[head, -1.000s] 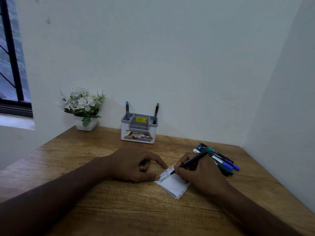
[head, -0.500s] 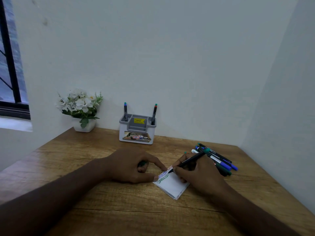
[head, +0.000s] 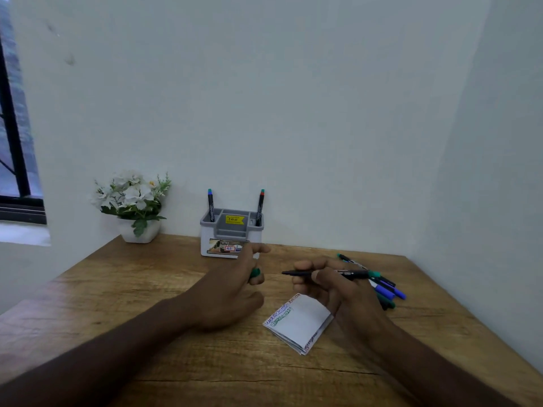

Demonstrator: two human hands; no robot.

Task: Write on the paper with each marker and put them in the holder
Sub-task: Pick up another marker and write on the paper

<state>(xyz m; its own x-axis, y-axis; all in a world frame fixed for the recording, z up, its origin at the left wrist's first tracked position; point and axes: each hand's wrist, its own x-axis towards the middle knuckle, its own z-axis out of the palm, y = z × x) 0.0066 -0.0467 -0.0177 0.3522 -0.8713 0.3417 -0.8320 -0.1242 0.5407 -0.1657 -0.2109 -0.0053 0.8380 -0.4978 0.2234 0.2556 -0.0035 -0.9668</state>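
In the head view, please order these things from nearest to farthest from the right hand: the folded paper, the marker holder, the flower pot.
From the right hand:
1. Folded paper, just below the hand, toward the person.
2. Marker holder, at the back wall, left of the hand.
3. Flower pot, far left corner, near the window.

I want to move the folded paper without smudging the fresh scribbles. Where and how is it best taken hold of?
Pinch the folded paper at its blank right corner, coming from the right. The scribbles run along its far-left edge and near edge, the middle and right are bare, and the stacked folds there probably give the fingertips an edge to lift from the table.
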